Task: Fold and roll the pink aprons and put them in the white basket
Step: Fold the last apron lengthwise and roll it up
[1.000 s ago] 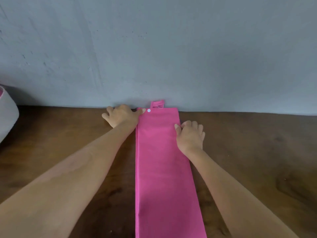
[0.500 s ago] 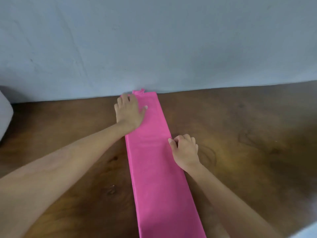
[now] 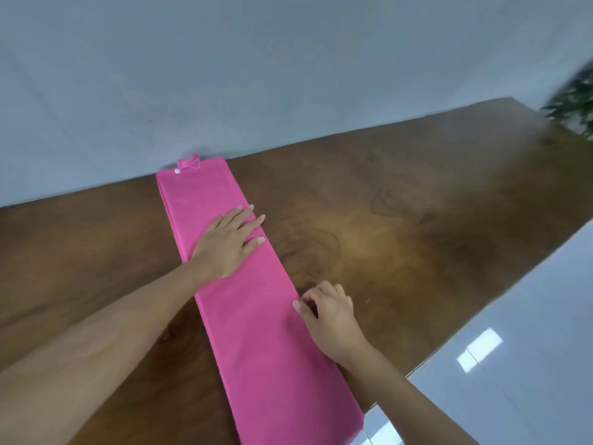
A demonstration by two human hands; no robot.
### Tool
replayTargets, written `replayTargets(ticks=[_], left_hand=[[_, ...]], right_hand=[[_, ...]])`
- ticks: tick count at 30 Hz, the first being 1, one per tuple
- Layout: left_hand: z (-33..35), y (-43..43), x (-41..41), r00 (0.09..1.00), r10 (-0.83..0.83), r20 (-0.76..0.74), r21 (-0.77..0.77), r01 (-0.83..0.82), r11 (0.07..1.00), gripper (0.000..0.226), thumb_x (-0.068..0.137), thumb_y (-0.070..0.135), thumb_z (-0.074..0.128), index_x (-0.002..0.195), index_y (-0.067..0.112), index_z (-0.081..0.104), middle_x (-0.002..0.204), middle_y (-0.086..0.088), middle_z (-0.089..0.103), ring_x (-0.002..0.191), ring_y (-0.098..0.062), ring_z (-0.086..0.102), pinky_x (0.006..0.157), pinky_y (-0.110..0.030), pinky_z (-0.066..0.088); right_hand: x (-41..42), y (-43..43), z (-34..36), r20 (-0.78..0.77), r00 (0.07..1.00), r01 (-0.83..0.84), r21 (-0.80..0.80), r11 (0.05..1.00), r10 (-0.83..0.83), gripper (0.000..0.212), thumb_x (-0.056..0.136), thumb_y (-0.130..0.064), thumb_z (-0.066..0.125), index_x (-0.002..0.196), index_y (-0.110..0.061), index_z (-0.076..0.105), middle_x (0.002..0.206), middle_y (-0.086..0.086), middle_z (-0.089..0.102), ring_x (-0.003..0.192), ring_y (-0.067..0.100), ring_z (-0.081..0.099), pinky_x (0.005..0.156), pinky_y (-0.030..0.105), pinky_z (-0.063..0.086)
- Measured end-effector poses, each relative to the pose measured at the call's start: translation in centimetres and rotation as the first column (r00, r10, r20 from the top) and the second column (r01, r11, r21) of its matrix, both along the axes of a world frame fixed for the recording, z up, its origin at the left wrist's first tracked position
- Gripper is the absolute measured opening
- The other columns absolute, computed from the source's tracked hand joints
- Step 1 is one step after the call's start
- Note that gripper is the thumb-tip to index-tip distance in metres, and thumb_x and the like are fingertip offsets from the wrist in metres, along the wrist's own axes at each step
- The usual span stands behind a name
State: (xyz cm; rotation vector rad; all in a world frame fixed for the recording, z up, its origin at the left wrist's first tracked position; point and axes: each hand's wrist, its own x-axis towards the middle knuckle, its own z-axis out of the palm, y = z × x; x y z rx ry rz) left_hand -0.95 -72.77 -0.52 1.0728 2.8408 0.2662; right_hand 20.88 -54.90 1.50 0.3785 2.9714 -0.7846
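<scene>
I see the pink apron (image 3: 256, 342) lying as a long folded strip on the desk (image 3: 401, 220). The left hand (image 3: 226, 242) presses flat on it. The right hand (image 3: 332, 319) curls at its right edge, and I cannot tell if it grips.

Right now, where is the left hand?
In the head view, the left hand lies flat on the folded pink apron, left of centre; the right hand sits nearer, at the apron's right edge.

left hand (image 3: 227, 242) has slid down the pink apron (image 3: 256, 342); right hand (image 3: 330, 319) moved nearer along its edge
</scene>
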Motion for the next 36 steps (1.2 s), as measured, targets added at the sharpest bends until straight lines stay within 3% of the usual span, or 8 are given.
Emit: replayTargets(ticks=[8,14,18,21,24,31,36], left_hand=[[-0.5,-0.1,-0.6,1.000,0.004,0.003,0.042,-0.004,0.999,0.065,0.101,0.065,0.017,0.160,0.036,0.022,0.169,0.003,0.014,0.157,-0.019,0.007,0.126,-0.045,0.010],[-0.5,0.1,-0.4,1.000,0.026,0.014,0.078,-0.027,0.997,0.066,0.101,0.064,0.020,0.159,0.033,0.026,0.169,0.001,0.016,0.156,-0.020,0.009,0.126,-0.046,0.011],[-0.6,0.5,-0.5,0.998,0.066,0.011,0.067,-0.067,0.996,0.067,0.101,0.065,0.018,0.160,0.033,0.025,0.169,0.000,0.015,0.157,-0.021,0.009,0.126,-0.046,0.010],[-0.6,0.9,-0.5,0.990,0.141,0.009,0.062,-0.141,0.988,0.068,0.102,0.065,0.016,0.160,0.031,0.024,0.170,-0.001,0.014,0.157,-0.022,0.008,0.125,-0.046,0.009],[-0.5,1.6,-0.2,0.975,0.222,0.009,0.061,-0.222,0.973,0.067,0.103,0.063,0.015,0.160,0.030,0.025,0.170,-0.002,0.014,0.157,-0.023,0.008,0.125,-0.046,0.009],[-0.7,2.6,-0.2,0.931,0.364,0.014,0.068,-0.364,0.929,0.066,0.104,0.060,0.015,0.160,0.025,0.025,0.170,-0.006,0.013,0.156,-0.028,0.008,0.125,-0.050,0.011],[-0.5,3.5,0.4,0.870,0.493,0.028,0.066,-0.494,0.867,0.065,0.105,0.056,0.017,0.161,0.023,0.023,0.170,-0.008,0.012,0.156,-0.030,0.006,0.125,-0.051,0.011]], right_hand=[[7.3,1.2,0.5,0.032,0.998,-0.054,-0.011,0.998,0.054,0.029,0.098,-0.053,0.053,0.095,-0.025,0.063,0.100,-0.013,0.047,0.098,0.010,0.038,0.088,0.026,0.029],[12.0,2.2,0.7,0.084,0.995,-0.056,0.022,0.998,0.054,0.030,0.093,-0.061,0.036,0.083,-0.035,0.048,0.091,-0.020,0.039,0.092,0.002,0.034,0.082,0.018,0.027],[13.1,3.3,1.0,0.070,0.997,0.024,-0.033,0.999,-0.022,0.030,0.097,-0.058,0.039,0.080,-0.035,0.047,0.085,-0.019,0.047,0.091,0.002,0.042,0.080,0.019,0.034],[12.6,4.4,1.8,0.026,0.988,0.157,-0.135,0.978,-0.155,0.029,0.103,-0.045,0.043,0.079,-0.030,0.047,0.076,-0.013,0.053,0.078,0.007,0.049,0.070,0.024,0.040],[11.6,6.1,2.5,0.022,0.971,0.236,-0.187,0.953,-0.237,0.027,0.104,-0.044,0.043,0.081,-0.031,0.046,0.071,-0.006,0.055,0.069,0.012,0.053,0.063,0.031,0.043],[8.3,12.3,2.4,0.012,0.931,0.364,-0.056,0.930,-0.364,0.042,0.092,-0.061,0.059,0.074,-0.024,0.056,0.067,-0.006,0.058,0.063,0.010,0.053,0.059,0.032,0.045],[4.8,17.3,2.5,0.056,0.940,0.330,0.093,0.939,-0.336,0.053,0.083,-0.073,0.062,0.069,-0.022,0.053,0.064,-0.004,0.060,0.060,0.014,0.057,0.054,0.033,0.042]])
